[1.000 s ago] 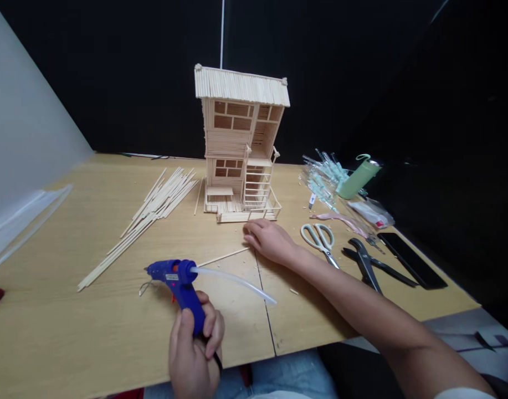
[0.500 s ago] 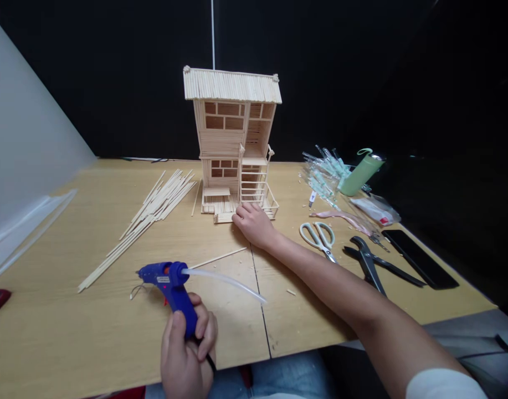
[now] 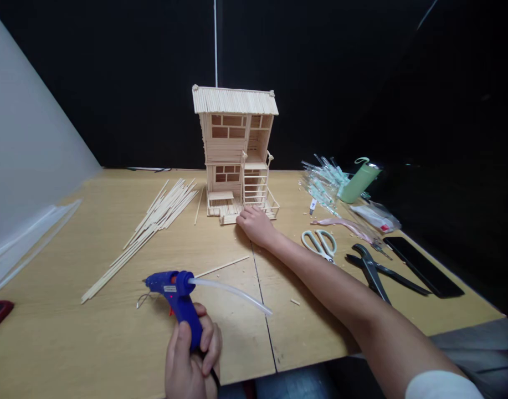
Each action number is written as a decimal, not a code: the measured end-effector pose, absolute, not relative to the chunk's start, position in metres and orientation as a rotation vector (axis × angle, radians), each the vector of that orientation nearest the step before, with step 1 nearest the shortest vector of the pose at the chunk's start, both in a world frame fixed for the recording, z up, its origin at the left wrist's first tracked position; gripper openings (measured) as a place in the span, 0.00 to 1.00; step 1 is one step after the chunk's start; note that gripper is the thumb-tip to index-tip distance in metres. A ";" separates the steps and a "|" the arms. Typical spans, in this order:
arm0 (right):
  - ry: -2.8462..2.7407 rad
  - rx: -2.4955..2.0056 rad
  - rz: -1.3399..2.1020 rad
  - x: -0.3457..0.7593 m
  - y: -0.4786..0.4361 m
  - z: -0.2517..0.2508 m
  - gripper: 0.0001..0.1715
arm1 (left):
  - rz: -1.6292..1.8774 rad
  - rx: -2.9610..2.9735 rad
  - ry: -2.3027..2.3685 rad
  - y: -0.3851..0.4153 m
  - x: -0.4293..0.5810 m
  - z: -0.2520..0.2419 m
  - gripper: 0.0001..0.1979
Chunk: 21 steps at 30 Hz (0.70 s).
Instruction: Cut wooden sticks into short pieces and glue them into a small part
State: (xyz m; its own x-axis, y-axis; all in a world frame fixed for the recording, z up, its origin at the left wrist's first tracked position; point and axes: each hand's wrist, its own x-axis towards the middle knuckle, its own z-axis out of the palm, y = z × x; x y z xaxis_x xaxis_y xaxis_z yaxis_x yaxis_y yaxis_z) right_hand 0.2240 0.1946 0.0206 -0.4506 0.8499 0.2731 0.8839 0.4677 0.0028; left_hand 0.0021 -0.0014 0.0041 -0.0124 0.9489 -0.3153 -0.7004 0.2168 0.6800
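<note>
- Well, house (image 3: 225,152) stood toward back of table (image 3: 91,343), right hand (image 3: 256,224) at its front fence (image 3: 229,220); fingertips hidden, hold could not be told.
- House seemed light, stiff, fence fragile; best lifted from below, two-handed.
- Left hand (image 3: 191,357) wrapped round gun (image 3: 178,295) by its grip; gun seemed light, rigid, nozzle (image 3: 146,281) likely hot, best avoided.

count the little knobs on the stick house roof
2: left knob and right knob, at opposite ends of the top edge of the roof. More may be hidden behind it.
</note>
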 end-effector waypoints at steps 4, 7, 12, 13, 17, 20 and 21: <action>-2.507 -1.376 -0.026 0.215 0.179 0.012 0.12 | 1.346 0.366 0.825 -0.002 -0.001 -0.002 0.19; -2.502 -1.306 0.112 0.209 0.157 0.012 0.18 | 1.344 0.353 0.841 -0.002 -0.002 -0.004 0.20; -2.447 -1.281 0.256 0.205 0.148 0.023 0.17 | 1.338 0.354 0.853 0.000 0.000 -0.003 0.21; -2.422 -1.296 0.253 0.202 0.150 0.024 0.17 | 1.345 0.362 0.857 0.001 0.001 -0.003 0.21; -2.444 -1.248 0.268 0.185 0.150 0.022 0.22 | 1.349 0.368 0.864 0.003 0.001 -0.004 0.21; -2.575 -0.975 0.414 0.174 0.135 0.024 0.18 | 1.357 0.356 0.854 0.001 -0.001 -0.007 0.21; -2.610 -0.879 0.480 0.173 0.130 0.026 0.15 | 1.364 0.353 0.851 0.000 -0.002 -0.007 0.21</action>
State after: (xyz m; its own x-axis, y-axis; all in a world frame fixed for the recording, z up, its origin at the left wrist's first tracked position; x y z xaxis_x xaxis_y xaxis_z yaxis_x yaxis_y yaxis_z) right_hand 0.1735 0.1302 0.0261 -0.7488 0.6281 0.2116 0.5116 0.7507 -0.4180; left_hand -0.0018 -0.0002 -0.0071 -0.0260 0.9457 -0.3240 -0.7070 0.2118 0.6748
